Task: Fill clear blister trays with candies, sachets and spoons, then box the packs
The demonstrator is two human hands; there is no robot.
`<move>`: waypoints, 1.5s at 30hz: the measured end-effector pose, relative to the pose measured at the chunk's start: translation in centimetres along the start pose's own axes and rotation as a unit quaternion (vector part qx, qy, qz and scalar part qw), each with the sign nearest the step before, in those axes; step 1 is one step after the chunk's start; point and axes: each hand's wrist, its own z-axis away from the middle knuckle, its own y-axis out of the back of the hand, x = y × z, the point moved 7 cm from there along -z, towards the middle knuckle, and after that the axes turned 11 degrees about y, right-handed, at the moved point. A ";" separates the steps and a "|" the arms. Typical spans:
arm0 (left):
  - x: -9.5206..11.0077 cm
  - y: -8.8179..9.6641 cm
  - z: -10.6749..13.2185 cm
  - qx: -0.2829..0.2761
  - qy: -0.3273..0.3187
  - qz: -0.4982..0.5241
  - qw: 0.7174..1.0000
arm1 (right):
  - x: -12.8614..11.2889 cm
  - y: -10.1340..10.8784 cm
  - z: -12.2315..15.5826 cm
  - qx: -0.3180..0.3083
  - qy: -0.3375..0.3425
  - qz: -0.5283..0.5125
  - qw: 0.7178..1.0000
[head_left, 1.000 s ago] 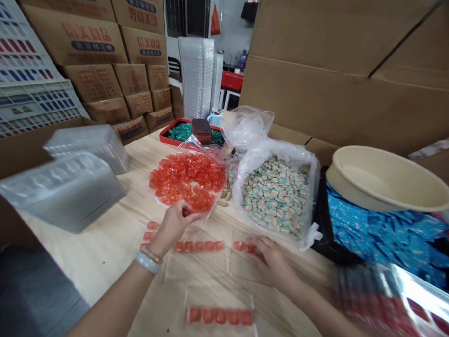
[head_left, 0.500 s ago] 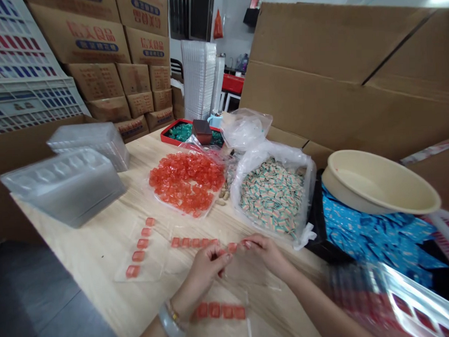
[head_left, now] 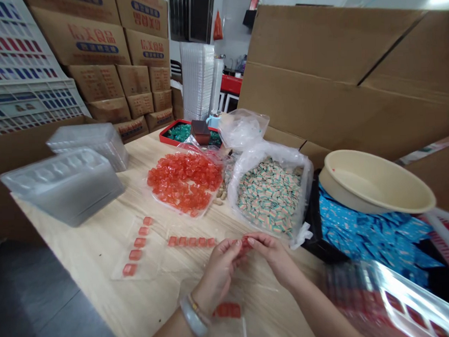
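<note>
Fingertips (head_left: pixel 251 241) pinch tight: left hand (head_left: pixel 219 268) and right hand (head_left: pixel 274 255) share a grip on a red piece (head_left: pixel 245 243) over the counter (head_left: pixel 85 247), maybe because it's tiny. The red pile (head_left: pixel 189 165) sits near, probably for easy reach.

Left carton (head_left: pixel 82 38): red "信美食品" | right carton (head_left: pixel 147 45): same | blue ovals (head_left: pixel 97 48): unclear

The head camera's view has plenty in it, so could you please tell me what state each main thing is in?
Left hand: closed on a red piece
Right hand: closed on the same piece
Left red row: five pieces, spaced apart
Middle red row: five pieces showing, lined up
Red pile: loose
Plastic bag: open, striped pieces inside
Red tray: uncovered, green pieces inside
Beige basin: uncovered
Clear plastic trays: stacked
Cardboard boxes: stacked
</note>
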 end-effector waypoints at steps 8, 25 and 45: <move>-1.0 0.3 -0.6 -0.019 0.020 0.074 0.997 | 1.1 -0.2 0.5 0.010 0.024 -0.014 1.000; -0.6 4.0 -0.3 0.102 -0.032 -0.195 0.975 | 0.5 -2.2 0.5 -0.107 0.248 0.405 0.874; -2.0 2.9 -1.9 0.113 -0.024 -0.322 0.940 | 2.3 0.6 1.7 -0.039 0.251 0.496 0.830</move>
